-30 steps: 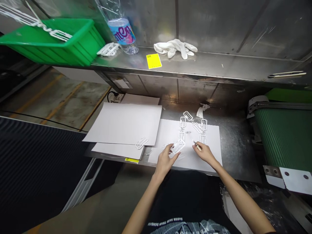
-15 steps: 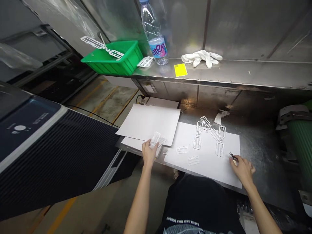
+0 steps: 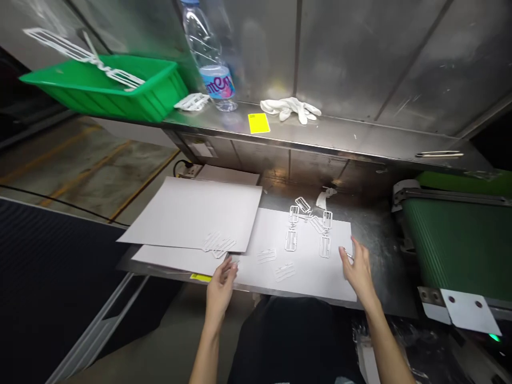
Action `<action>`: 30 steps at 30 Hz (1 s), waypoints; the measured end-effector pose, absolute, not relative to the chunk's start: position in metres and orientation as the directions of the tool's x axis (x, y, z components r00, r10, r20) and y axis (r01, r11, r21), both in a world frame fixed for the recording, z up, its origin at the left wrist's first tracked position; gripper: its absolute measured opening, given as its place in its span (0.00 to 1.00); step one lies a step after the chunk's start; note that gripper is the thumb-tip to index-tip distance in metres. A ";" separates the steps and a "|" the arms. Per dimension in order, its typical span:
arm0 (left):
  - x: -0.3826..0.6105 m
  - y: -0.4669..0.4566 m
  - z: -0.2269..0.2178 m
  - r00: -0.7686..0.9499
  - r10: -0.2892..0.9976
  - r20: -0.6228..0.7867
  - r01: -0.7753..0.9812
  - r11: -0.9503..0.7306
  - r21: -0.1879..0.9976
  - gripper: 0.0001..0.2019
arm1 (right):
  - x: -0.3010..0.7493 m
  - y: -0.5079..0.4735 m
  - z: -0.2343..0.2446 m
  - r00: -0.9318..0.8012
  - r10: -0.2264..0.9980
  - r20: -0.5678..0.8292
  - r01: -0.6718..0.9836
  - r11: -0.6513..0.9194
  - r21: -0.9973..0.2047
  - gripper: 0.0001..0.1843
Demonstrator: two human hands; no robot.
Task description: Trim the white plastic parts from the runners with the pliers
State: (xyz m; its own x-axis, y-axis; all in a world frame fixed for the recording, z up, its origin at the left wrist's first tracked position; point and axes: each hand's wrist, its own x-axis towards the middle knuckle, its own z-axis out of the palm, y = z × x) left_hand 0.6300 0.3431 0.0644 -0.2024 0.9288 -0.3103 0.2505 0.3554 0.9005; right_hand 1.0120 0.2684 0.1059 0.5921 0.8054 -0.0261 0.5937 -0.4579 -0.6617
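Observation:
My left hand (image 3: 222,280) is at the front edge of the left paper stack, fingers loosely bent and a little apart, with a small pale scrap (image 3: 237,261) by the fingertips. Just above it, several thin white plastic frames (image 3: 219,244) overlap on the upper white sheet (image 3: 200,208). My right hand (image 3: 360,272) is closed round small nippers (image 3: 349,254), mostly hidden in the fingers, at the right edge of the lower white sheet (image 3: 312,282). On that sheet lie two loose frames (image 3: 285,271) and a branching sprue of joined frames (image 3: 316,224).
A steel shelf (image 3: 340,133) behind holds a green bin (image 3: 160,98), a water bottle (image 3: 219,82), a yellow card (image 3: 258,123), white gloves (image 3: 292,108) and tweezers (image 3: 440,154). A green conveyor belt (image 3: 460,240) stands at the right.
My left hand has let go of the white frame, which now lies on the upper sheet, and has drawn back toward the table edge. The view has swung right, showing more conveyor.

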 end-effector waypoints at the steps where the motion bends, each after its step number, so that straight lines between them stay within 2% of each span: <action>1: 0.641 0.337 0.079 -0.131 0.934 -0.332 0.187 0.352 0.917 0.41 | 1.001 0.269 0.126 0.510 0.859 -0.045 0.510 -0.345 -0.788 0.40; 3: 0.665 0.323 0.119 0.068 0.947 -0.315 -0.014 0.316 0.949 0.32 | 0.975 0.270 0.165 0.287 0.955 -0.070 0.273 -0.151 -0.950 0.35; 5: 0.691 0.307 0.167 0.398 0.888 -0.229 -0.227 0.337 0.914 0.23 | 0.948 0.269 0.197 0.019 0.998 -0.060 0.031 -0.061 -0.998 0.30; 7: 0.716 0.293 0.210 0.635 0.771 -0.043 -0.372 0.354 0.858 0.23 | 0.924 0.266 0.219 -0.165 0.985 -0.048 -0.108 -0.067 -0.992 0.29; 9: 0.737 0.282 0.240 0.736 0.677 -0.009 -0.361 0.404 0.840 0.25 | 0.908 0.260 0.232 -0.281 0.958 -0.063 -0.157 -0.111 -0.981 0.30; 12: 0.753 0.273 0.255 0.727 0.686 -0.035 -0.374 0.438 0.818 0.26 | 0.896 0.251 0.244 -0.363 0.929 -0.072 -0.199 -0.153 -0.968 0.31; 16: 0.753 0.267 0.251 0.708 0.705 0.036 -0.471 0.434 0.768 0.23 | 0.893 0.246 0.257 -0.416 0.907 -0.067 -0.180 -0.154 -0.971 0.29; 19: 0.749 0.264 0.252 0.701 0.713 0.028 -0.487 0.449 0.750 0.21 | 0.892 0.246 0.263 -0.450 0.892 -0.047 -0.193 -0.148 -0.970 0.29; 26: 0.745 0.261 0.264 0.648 0.761 0.036 -0.488 0.379 0.786 0.16 | 0.890 0.250 0.267 -0.462 0.884 0.069 -0.184 -0.019 -0.983 0.26; 30: 0.742 0.260 0.261 0.645 0.760 0.078 -0.552 0.394 0.735 0.15 | 0.894 0.251 0.271 -0.488 0.873 0.021 -0.200 -0.089 -0.976 0.26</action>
State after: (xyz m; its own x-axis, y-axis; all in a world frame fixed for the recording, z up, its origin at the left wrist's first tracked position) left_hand 0.7423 0.2601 0.2611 0.6453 0.7599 0.0780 -0.5524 0.3937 0.7347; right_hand 0.8939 0.2509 0.2714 -0.4881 0.8725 0.0207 -0.2000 -0.0887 -0.9758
